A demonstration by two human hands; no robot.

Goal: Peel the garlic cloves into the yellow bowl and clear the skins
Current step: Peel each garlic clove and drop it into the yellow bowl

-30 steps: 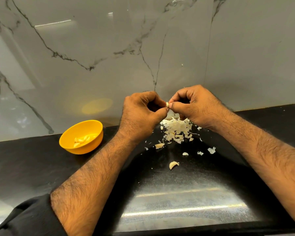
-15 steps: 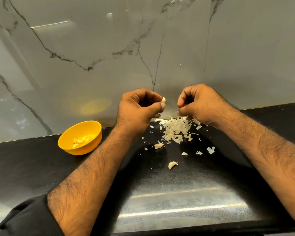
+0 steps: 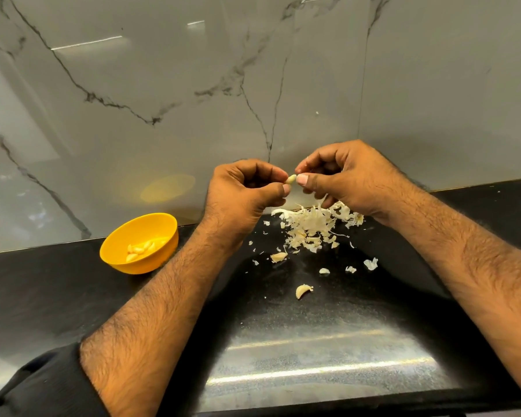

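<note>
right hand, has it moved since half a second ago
Yes. The right hand has closed in leftward over the skin pile, meeting the left hand at the clove.

Bright overhead light, counter [image 3: 313, 371] glare.

Your black countertop [image 3: 73, 296] carries the yellow bowl [image 3: 115, 251] far left, a heap of garlic skins [image 3: 310, 225] far centre (scraps strewn around it), and one unpeeled clove [image 3: 303, 291] nearer you.

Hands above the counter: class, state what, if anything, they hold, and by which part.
A garlic clove. The left hand pinches its left end between thumb and forefinger; the right hand pinches its right end with its fingertips, above the skins pile.
</note>
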